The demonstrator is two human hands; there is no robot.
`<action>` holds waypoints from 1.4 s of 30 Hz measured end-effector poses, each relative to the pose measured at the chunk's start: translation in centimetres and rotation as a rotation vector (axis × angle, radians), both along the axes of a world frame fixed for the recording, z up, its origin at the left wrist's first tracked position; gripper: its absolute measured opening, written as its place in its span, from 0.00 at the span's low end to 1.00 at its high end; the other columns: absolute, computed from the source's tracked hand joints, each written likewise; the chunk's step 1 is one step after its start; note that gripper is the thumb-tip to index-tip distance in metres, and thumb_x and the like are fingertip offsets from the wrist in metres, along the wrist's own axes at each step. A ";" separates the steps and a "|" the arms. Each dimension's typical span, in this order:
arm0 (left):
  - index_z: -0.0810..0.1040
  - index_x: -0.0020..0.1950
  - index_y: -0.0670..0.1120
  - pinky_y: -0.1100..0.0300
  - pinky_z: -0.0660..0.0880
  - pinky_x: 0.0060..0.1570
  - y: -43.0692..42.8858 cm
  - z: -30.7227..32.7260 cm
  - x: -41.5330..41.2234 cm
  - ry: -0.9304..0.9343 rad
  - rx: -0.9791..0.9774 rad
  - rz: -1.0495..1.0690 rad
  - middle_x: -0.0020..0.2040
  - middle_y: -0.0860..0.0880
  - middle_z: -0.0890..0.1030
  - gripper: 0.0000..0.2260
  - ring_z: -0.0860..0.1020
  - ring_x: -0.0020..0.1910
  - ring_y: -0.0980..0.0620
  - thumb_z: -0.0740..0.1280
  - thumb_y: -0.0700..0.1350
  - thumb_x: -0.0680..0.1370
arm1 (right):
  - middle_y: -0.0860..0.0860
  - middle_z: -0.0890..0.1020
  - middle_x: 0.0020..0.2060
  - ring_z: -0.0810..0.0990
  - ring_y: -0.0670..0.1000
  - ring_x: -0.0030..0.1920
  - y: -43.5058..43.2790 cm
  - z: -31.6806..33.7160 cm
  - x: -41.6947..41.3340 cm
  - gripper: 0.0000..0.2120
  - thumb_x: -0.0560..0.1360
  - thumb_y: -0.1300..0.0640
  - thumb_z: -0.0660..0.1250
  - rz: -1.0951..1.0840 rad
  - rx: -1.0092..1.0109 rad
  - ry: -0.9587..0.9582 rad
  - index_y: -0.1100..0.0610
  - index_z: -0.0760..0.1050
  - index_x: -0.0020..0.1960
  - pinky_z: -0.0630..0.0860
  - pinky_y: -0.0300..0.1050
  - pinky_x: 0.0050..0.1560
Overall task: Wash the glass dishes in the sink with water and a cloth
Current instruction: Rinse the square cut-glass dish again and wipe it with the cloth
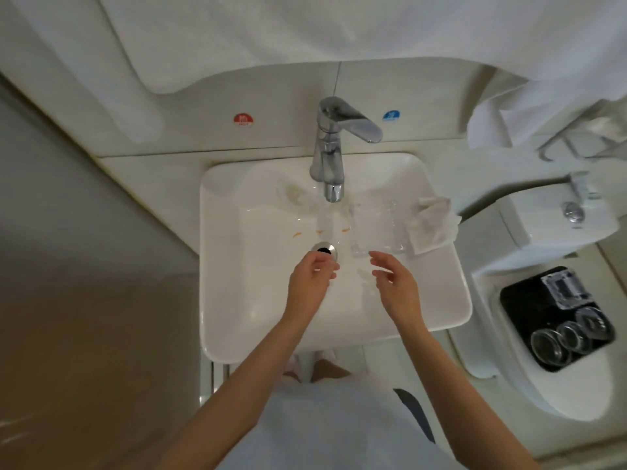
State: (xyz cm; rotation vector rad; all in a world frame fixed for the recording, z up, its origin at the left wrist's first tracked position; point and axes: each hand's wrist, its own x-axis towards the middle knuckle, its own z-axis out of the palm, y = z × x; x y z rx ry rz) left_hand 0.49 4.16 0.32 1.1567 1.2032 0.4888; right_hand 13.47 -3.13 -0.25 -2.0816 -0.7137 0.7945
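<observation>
Head view. A white sink (210, 232) has a chrome faucet (327, 157) at its rear centre. One clear square glass dish (376, 228) lies in the basin, right of the drain (324, 248) and just below the spout. A white cloth (434, 223) is draped over the right rim, just beside the dish. The left hand (310, 279) hovers over the drain, fingers loosely curled, nothing discernible in it. The right hand (397, 286) hovers near the dish's front edge, fingers relaxed and apart, holding nothing. Orange specks (297, 234) lie left of the drain. Further round glasses (549, 346) sit in a black tray (515, 300) (on the toilet lid, right of the sink).
</observation>
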 end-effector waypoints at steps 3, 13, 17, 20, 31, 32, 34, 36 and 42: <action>0.75 0.50 0.46 0.55 0.75 0.52 0.9 -2.6 4.0 0.047 -0.010 -0.018 0.50 0.45 0.80 0.02 0.79 0.48 0.49 0.63 0.41 0.78 | 0.49 0.78 0.59 0.75 0.50 0.60 1.6 -2.4 2.6 0.23 0.73 0.73 0.55 0.051 -0.045 -0.050 0.55 0.76 0.61 0.66 0.29 0.54; 0.69 0.66 0.41 0.51 0.72 0.59 4.6 -9.7 12.5 0.278 -0.158 -0.042 0.60 0.43 0.76 0.17 0.75 0.59 0.41 0.62 0.41 0.77 | 0.58 0.60 0.74 0.56 0.55 0.74 3.9 -7.8 8.8 0.28 0.73 0.75 0.55 0.118 -0.161 -0.156 0.62 0.62 0.72 0.52 0.39 0.70; 0.71 0.63 0.38 0.55 0.70 0.58 4.9 -10.7 13.6 0.394 -0.090 -0.049 0.58 0.43 0.77 0.16 0.75 0.57 0.43 0.63 0.42 0.77 | 0.57 0.58 0.74 0.55 0.54 0.75 3.8 -8.4 8.6 0.29 0.74 0.74 0.55 0.093 -0.131 -0.147 0.63 0.55 0.74 0.50 0.35 0.69; 0.75 0.53 0.37 0.55 0.68 0.48 5.2 -10.5 14.1 0.476 -0.005 -0.096 0.51 0.39 0.78 0.09 0.76 0.54 0.41 0.63 0.40 0.76 | 0.58 0.61 0.73 0.58 0.56 0.73 3.9 -8.5 9.1 0.29 0.74 0.73 0.56 0.043 -0.111 -0.121 0.63 0.56 0.74 0.53 0.35 0.67; 0.74 0.45 0.37 0.64 0.78 0.27 5.0 -9.4 8.6 0.072 -0.222 0.107 0.37 0.43 0.73 0.09 0.76 0.32 0.48 0.57 0.27 0.75 | 0.51 0.76 0.49 0.75 0.52 0.52 5.2 -8.0 8.6 0.16 0.78 0.63 0.59 -0.041 -0.147 0.284 0.58 0.68 0.65 0.78 0.50 0.52; 0.74 0.45 0.38 0.63 0.79 0.29 4.9 -9.3 7.7 0.057 -0.209 0.106 0.38 0.43 0.74 0.10 0.76 0.34 0.47 0.57 0.26 0.74 | 0.50 0.75 0.44 0.76 0.50 0.46 5.6 -7.5 8.6 0.12 0.78 0.64 0.59 -0.029 -0.170 0.375 0.57 0.71 0.60 0.80 0.46 0.44; 0.75 0.51 0.39 0.60 0.81 0.33 4.7 -9.2 5.9 0.045 -0.170 0.100 0.40 0.43 0.75 0.13 0.77 0.37 0.46 0.57 0.26 0.74 | 0.52 0.74 0.41 0.75 0.47 0.39 6.3 -6.7 8.5 0.08 0.76 0.65 0.59 0.060 -0.250 0.477 0.58 0.72 0.51 0.80 0.43 0.36; 0.74 0.55 0.40 0.57 0.81 0.35 4.5 -8.9 4.4 0.046 -0.135 0.104 0.44 0.44 0.75 0.15 0.78 0.38 0.48 0.57 0.26 0.73 | 0.55 0.76 0.41 0.76 0.50 0.40 7.0 -6.1 8.2 0.08 0.72 0.67 0.61 0.174 -0.294 0.541 0.59 0.72 0.49 0.81 0.48 0.38; 0.67 0.54 0.48 0.50 0.81 0.40 4.5 -8.0 0.2 0.196 0.175 0.008 0.48 0.46 0.76 0.18 0.78 0.44 0.44 0.59 0.30 0.70 | 0.57 0.77 0.51 0.76 0.55 0.52 7.6 -6.1 5.5 0.19 0.71 0.71 0.65 0.440 -0.251 0.410 0.58 0.71 0.59 0.75 0.54 0.53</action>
